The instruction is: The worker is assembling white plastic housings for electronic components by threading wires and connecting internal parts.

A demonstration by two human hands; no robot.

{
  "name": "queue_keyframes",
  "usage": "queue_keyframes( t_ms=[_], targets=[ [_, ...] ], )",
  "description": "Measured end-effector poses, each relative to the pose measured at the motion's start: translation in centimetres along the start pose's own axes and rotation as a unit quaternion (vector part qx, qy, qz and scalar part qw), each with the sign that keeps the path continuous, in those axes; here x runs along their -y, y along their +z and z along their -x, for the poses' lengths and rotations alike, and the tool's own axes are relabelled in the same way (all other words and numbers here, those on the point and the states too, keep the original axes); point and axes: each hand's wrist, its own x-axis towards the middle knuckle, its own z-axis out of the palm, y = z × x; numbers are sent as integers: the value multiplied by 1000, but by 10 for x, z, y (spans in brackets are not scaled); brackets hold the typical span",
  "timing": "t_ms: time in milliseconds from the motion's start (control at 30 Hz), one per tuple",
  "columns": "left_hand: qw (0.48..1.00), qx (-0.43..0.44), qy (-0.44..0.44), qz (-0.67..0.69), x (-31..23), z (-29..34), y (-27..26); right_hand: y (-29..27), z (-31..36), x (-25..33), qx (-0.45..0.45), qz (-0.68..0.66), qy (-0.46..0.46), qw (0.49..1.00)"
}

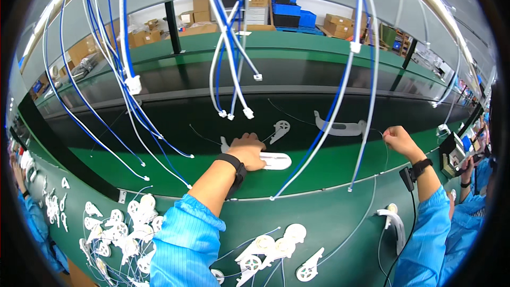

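On the dark green conveyor belt, my left hand [247, 151] is closed over a white plastic part with an oblong loop [284, 161]. My palm hides the middle of that part; one end shows past the fingers. Farther right, my right hand [399, 141] is raised with its fingertips pinched together at a thin cable [387, 154]. That cable runs beside a curved white plastic handle-shaped part [342, 129] lying on the belt. Between the hands, a small white part with a spoked wheel [281, 126] rests on the belt, with a thin line attached.
White and blue cables with connectors [248, 112] hang down in front of me. A heap of white wheeled parts [127, 239] covers the near left bench. More wheeled parts [281, 244] and a curved white part [398, 231] lie nearby. Co-workers' blue sleeves [475, 215] show at both sides.
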Motion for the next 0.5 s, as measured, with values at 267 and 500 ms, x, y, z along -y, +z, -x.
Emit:
queue_keyframes(
  t_ms=[267,500],
  targets=[
    [987,-153,40,35,-24,-2,9,-36,150,89,155,-251,-52,954],
    [975,-156,59,149,-59,67,-41,-21,224,110,299,-240,-66,921]
  ],
)
